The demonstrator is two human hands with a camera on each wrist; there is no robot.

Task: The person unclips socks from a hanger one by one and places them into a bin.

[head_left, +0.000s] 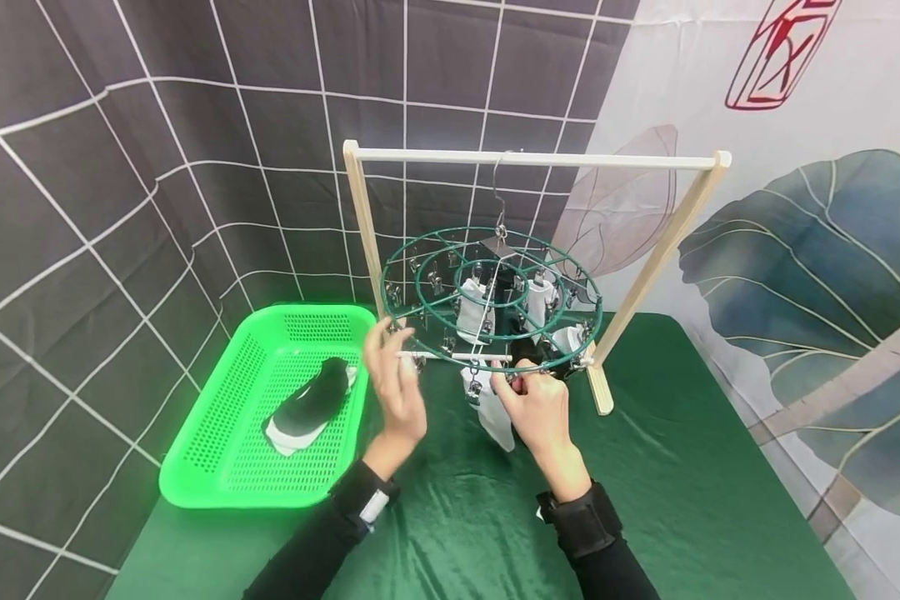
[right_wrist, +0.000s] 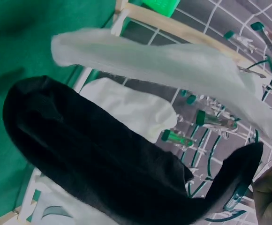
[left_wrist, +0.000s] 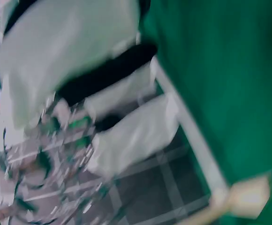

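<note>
A round green clip hanger hangs by a hook from a wooden rack, with white and black socks clipped to it. My right hand is at the hanger's front rim, fingers curled and pinching a clip at the top of a black sock. A white sock hangs just left of that hand. My left hand is raised at the rim's front left, fingers straight, tips touching the ring. The left wrist view is blurred and shows white socks and a black one.
A bright green mesh basket stands at the left on the green cloth, holding a black sock on top of a white one. The rack's foot rests on the cloth. A dark tiled backdrop stands behind.
</note>
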